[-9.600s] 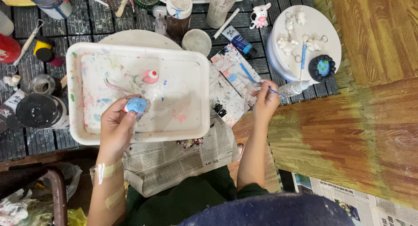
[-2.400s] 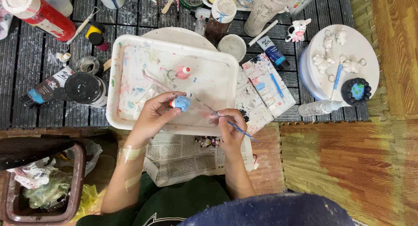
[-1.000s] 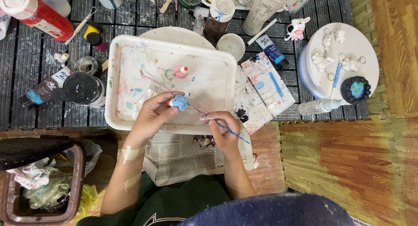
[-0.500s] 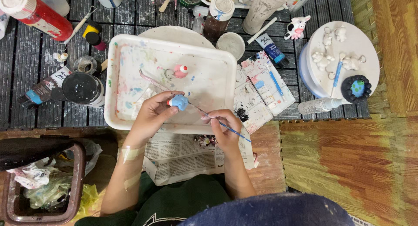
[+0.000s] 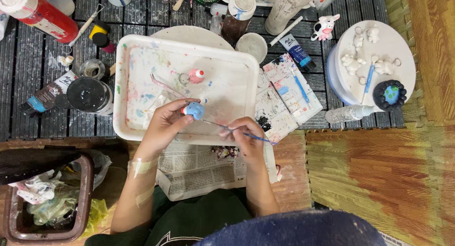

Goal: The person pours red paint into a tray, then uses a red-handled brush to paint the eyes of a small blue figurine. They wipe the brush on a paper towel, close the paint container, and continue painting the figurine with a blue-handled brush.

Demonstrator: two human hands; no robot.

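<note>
My left hand [image 5: 163, 125] pinches a small light-blue clay figure [image 5: 194, 110] over the front part of a white paint-stained tray [image 5: 142, 51]. My right hand [image 5: 244, 134] holds a thin blue-handled paintbrush [image 5: 237, 131], and its tip touches the figure's right side. A small pink clay figure [image 5: 196, 76] with a red and white top stands in the middle of the tray. Folded newspaper [image 5: 204, 168] lies under my wrists.
A paint palette [image 5: 284, 92] and a blue paint tube [image 5: 296, 51] lie right of the tray. A round white stand [image 5: 379, 44] bears small white figures and a dark ring piece [image 5: 389, 95]. Jars, bottles and a red container [image 5: 40, 16] crowd the left; a bin [image 5: 47, 198] stands lower left.
Over the last second both hands stay nearly still on the blue figure, with the brush tip working at it. Ten seconds ago my right hand was out at the palette.
</note>
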